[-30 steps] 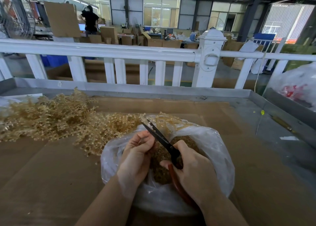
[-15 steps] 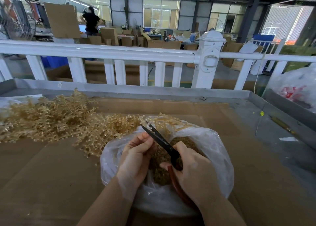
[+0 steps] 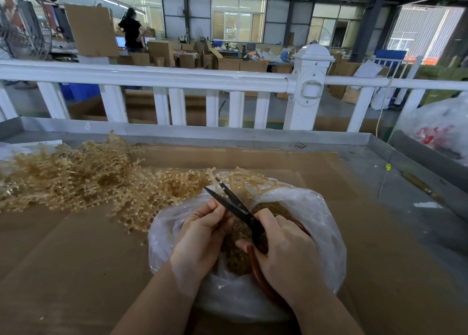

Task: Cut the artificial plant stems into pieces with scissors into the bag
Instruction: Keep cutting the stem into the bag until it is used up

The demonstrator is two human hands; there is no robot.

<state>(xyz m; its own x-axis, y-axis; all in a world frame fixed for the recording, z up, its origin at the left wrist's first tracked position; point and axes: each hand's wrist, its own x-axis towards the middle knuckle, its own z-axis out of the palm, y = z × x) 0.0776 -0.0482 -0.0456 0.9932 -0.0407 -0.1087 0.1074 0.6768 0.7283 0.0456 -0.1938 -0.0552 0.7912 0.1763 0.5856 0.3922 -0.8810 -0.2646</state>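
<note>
Behind the work table stands a white railing (image 3: 152,77), and past it a big workshop full of cardboard boxes, where a person (image 3: 131,32) stands far off. Brown cardboard (image 3: 63,258) covers the table top. On its left side lies a large heap of artificial plant stems (image 3: 65,175), pale gold and tangled, reaching right up to the bag. That heap is not cut yet, so a lot of work looks left to do.

Near the front sits a clear plastic bag (image 3: 319,215) with its mouth wide open. Inside it is a mound of small cut pieces (image 3: 238,253), so a good part of the job looks done already.

Over the bag, the right hand (image 3: 286,248) is curled round the red handles of the scissors (image 3: 235,207). The black blades are parted, pointing up and to the left. The left hand (image 3: 202,236) has its fingers bent together by the blades, as if pinching a small stem, but the stem itself is too small to see clearly.
</note>
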